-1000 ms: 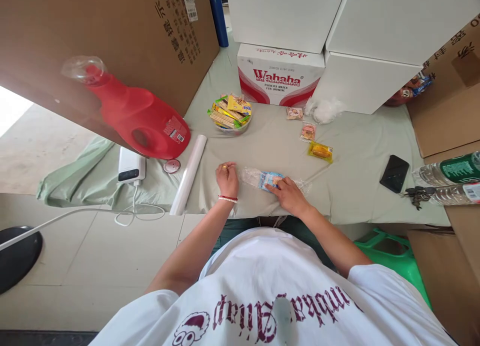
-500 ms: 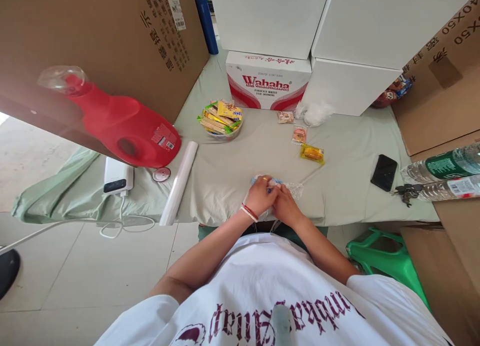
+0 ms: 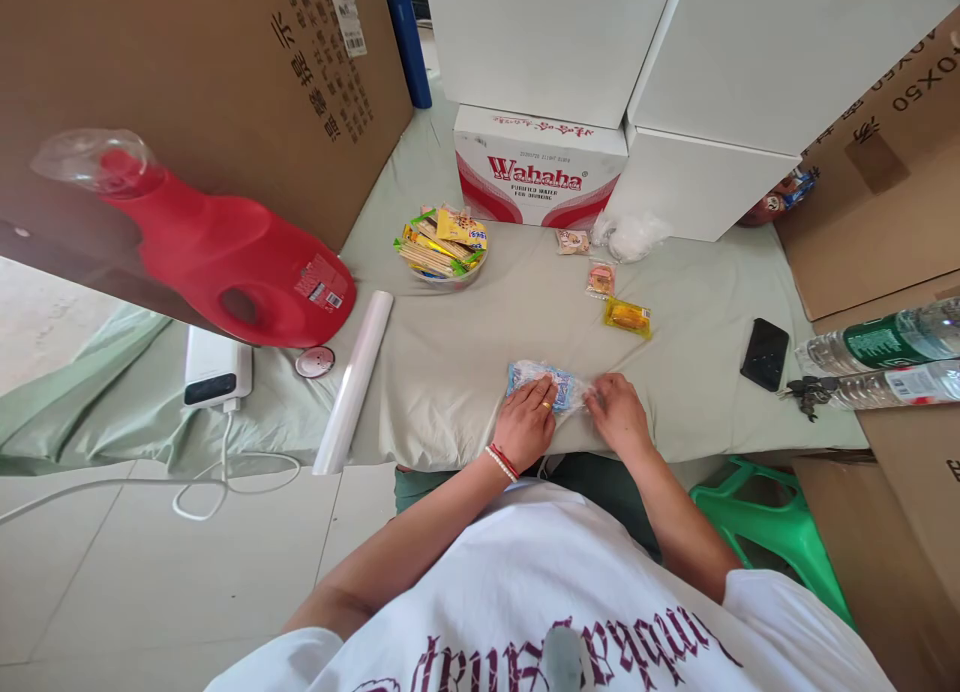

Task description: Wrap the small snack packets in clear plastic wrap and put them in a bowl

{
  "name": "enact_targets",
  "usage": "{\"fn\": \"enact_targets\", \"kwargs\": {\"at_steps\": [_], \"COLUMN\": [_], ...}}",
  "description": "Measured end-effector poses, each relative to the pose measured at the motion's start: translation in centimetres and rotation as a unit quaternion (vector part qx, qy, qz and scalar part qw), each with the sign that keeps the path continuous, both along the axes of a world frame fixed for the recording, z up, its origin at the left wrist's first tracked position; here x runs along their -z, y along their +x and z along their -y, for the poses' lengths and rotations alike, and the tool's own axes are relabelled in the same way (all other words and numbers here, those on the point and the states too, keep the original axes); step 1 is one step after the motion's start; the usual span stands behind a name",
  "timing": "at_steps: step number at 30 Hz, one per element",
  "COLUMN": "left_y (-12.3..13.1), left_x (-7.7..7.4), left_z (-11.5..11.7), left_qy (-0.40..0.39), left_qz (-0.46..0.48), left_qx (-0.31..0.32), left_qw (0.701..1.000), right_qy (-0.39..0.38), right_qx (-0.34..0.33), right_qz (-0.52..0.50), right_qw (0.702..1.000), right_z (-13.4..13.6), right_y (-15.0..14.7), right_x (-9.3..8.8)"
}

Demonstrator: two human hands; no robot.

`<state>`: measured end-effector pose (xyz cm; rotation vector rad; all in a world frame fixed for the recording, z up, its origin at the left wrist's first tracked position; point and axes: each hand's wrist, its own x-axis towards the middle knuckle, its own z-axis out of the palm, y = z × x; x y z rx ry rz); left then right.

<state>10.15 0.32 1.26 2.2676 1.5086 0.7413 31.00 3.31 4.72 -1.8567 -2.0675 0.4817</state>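
Note:
A blue and white packet [image 3: 561, 388] lies near the table's front edge with clear plastic film [image 3: 579, 394] around it. My left hand [image 3: 526, 424] rests flat on the packet, fingers stretched out over its left part. At the packet's right end, my right hand [image 3: 619, 412] has its fingers closed on the clear film. Beyond the hands lie a yellow-wrapped snack [image 3: 628, 317] and two small wrapped snacks, one pink [image 3: 601, 279] and one pale [image 3: 573, 242].
A bowl of snack sticks [image 3: 442, 247], a film roll [image 3: 354, 382], a red jug [image 3: 247, 272] and a power bank [image 3: 217, 369] are on the left. A Wahaha box [image 3: 538, 170] stands behind. To the right are a phone [image 3: 765, 354], keys [image 3: 811, 396] and bottles [image 3: 885, 337].
My hands were together over the packet and have moved apart. My right hand has shifted right with the film, and more of the packet shows under my left hand.

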Motion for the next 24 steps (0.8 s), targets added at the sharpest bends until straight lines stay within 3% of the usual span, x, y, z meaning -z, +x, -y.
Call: {"fn": "enact_targets", "kwargs": {"at_steps": [3,6,12,15,19,21,24], "left_y": [0.0,0.1,-1.5,-3.8,-6.2,-6.4,-5.9], "left_x": [-0.1,-0.3,-0.1,-0.1,-0.9,-1.5,-1.8], "left_z": [0.3,0.4,0.0,0.8,2.0,1.7,-0.1], "left_qy": [0.002,0.007,-0.004,-0.005,0.009,-0.010,-0.050], "left_qz": [-0.018,-0.038,0.016,0.114,0.214,0.243,0.244], "left_qx": [-0.003,-0.022,0.030,0.027,-0.054,-0.084,-0.059], "left_qw": [1.000,0.999,0.999,0.993,0.975,0.966,0.967], "right_qy": [-0.038,-0.047,-0.102,-0.108,-0.093,-0.073,-0.039], "right_qx": [0.029,0.007,-0.105,-0.135,-0.159,-0.181,-0.205], "right_qz": [-0.050,-0.036,0.072,0.060,0.053,0.051,0.037], "right_qw": [0.998,0.998,0.987,0.983,0.981,0.979,0.977], "right_z": [-1.1,-2.8,-5.0,-4.4,-2.3,-0.9,1.3], "right_y": [-1.0,-4.1,-11.4,-12.2,-12.2,-12.3,-12.4], "right_x": [-1.5,-2.7,-1.9,-1.4,-1.1,-0.8,-0.3]}}
